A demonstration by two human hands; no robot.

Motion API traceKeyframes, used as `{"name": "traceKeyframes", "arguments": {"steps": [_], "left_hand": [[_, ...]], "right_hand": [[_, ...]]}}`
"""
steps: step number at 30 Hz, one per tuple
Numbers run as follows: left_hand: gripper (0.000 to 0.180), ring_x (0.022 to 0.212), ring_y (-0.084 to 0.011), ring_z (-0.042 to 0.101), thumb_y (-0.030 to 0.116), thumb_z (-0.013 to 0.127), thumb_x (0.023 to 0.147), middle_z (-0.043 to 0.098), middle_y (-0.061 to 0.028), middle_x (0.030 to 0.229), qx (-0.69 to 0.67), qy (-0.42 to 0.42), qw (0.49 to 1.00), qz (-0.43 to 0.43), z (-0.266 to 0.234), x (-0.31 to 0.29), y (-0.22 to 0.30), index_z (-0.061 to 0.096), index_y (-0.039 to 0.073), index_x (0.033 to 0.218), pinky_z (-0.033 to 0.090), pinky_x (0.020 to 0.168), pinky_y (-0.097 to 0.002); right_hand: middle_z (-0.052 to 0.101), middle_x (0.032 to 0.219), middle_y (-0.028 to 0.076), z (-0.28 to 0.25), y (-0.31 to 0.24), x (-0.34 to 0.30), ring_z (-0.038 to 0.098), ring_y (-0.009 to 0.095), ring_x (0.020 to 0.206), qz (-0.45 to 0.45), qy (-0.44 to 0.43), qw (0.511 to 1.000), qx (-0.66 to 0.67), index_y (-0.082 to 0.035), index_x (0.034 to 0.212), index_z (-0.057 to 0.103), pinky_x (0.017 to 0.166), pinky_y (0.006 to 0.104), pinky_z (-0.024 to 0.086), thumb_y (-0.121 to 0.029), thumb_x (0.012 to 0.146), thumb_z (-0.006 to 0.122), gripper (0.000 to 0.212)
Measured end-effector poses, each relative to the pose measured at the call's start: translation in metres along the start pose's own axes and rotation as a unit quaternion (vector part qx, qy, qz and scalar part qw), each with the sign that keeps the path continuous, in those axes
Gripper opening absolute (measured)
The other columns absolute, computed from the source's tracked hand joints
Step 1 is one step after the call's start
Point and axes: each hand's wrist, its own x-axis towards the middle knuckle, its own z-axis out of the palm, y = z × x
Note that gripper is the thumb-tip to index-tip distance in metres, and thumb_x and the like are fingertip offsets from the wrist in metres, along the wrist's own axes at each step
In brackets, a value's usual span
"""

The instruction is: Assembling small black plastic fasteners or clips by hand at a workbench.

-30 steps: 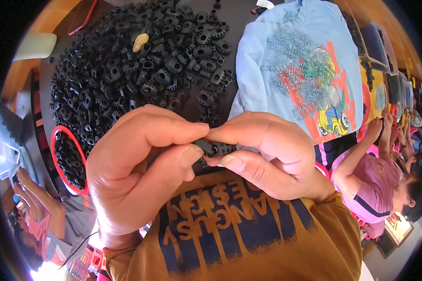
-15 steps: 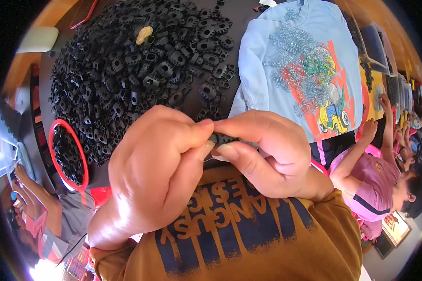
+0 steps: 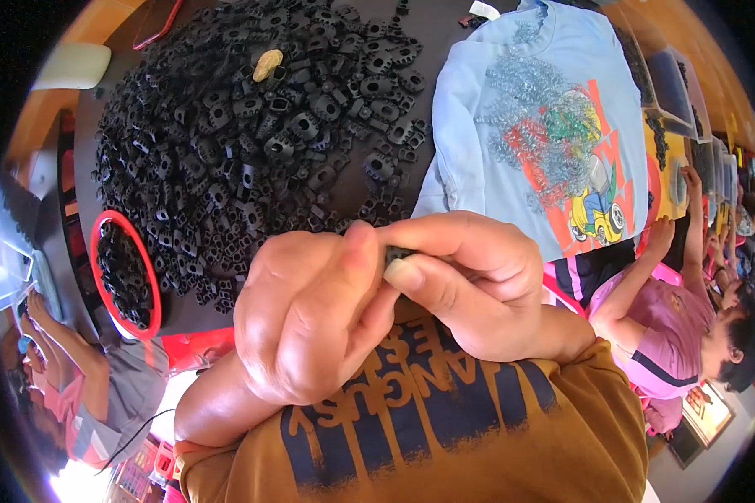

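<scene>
In front of my chest my two hands meet over a small black plastic part (image 3: 397, 254), mostly covered by fingers. My right hand (image 3: 482, 281) pinches it between thumb and forefinger. My left hand (image 3: 315, 314) is closed against the part's left end, its fingers curled and the fingertips largely hidden. Beyond them spreads a large pile of black plastic parts (image 3: 226, 142), many with toothed edges and holes. To the right of the pile, a light blue shirt (image 3: 461, 109) with a printed cartoon lies flat, bearing a heap of small, shiny metal springs (image 3: 533, 113).
A peanut-shaped tan object (image 3: 268, 65) rests on the pile. At the left, a red-rimmed basket (image 3: 153, 289) holds more black parts. Clear plastic bins (image 3: 671, 80) line the far right. A person in a pink shirt (image 3: 658, 323) works there; another person (image 3: 80, 360) sits at the left.
My left hand has shifted right and rolled over the part, covering more of it. My right hand keeps its pinch, having moved slightly left and down.
</scene>
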Motion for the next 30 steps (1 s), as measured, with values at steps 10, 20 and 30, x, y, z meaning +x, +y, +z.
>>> {"name": "traceKeyframes", "arguments": {"steps": [10, 20, 30], "left_hand": [[0.041, 0.064, -0.0224, 0.057, -0.002, 0.073, 0.066, 0.059, -0.01, 0.083, 0.025, 0.017, 0.998, -0.059, 0.008, -0.002, -0.005, 0.06, -0.006, 0.105, 0.048, 0.056, -0.0327], [0.048, 0.066, -0.0227, 0.056, 0.006, 0.079, 0.062, 0.06, -0.0099, 0.085, 0.056, -0.039, 0.994, -0.084, -0.019, 0.03, -0.025, 0.06, -0.002, 0.105, 0.045, 0.062, -0.0326], [0.027, 0.064, -0.0043, 0.05, 0.013, 0.073, 0.079, 0.055, 0.0017, 0.071, 0.067, 0.062, 0.973, -0.214, -0.019, 0.124, -0.14, 0.064, -0.002, 0.099, 0.042, 0.059, -0.0189]], "right_hand": [[0.066, 0.098, 0.007, 0.004, -0.003, 0.006, 0.061, 0.009, 0.087, 0.077, 0.011, 0.991, 0.111, 0.007, 0.111, 0.061, 0.076, 0.0223, 0.05, -0.005, 0.094, 0.055, 0.021], [0.067, 0.092, 0.014, -0.012, -0.01, 0.017, 0.065, 0.02, 0.075, -0.03, -0.028, 0.985, -0.17, 0.004, 0.113, 0.061, 0.066, 0.027, 0.048, -0.011, 0.092, 0.059, 0.026], [0.067, 0.083, 0.012, -0.032, 0.009, 0.009, 0.064, 0.022, 0.071, -0.134, 0.016, 0.962, -0.237, 0.001, 0.104, 0.064, 0.062, 0.0295, 0.048, -0.004, 0.087, 0.062, 0.018]]}}
